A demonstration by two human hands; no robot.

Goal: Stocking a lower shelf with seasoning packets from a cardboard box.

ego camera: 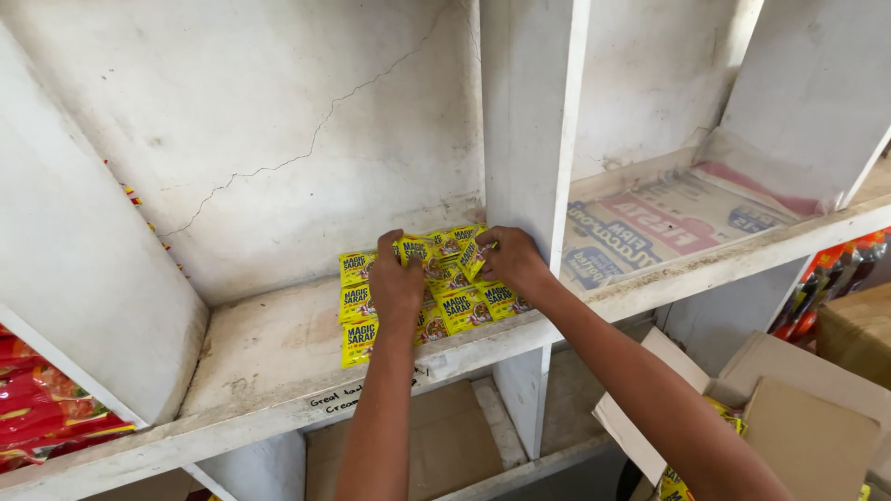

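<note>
Left hand [394,283] is pressing down on yellow seasoning sachets [459,306] at frame centre, fingers curled over one. Right hand [510,260] is pinching a sachet [471,258] beside the white divider [529,139], all lying on the white shelf [269,357].

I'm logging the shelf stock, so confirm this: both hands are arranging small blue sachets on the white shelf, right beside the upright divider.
Not quite: the sachets are yellow, not blue. The head view shows the left hand and the right hand both on them, on the white shelf beside the upright divider.
</note>
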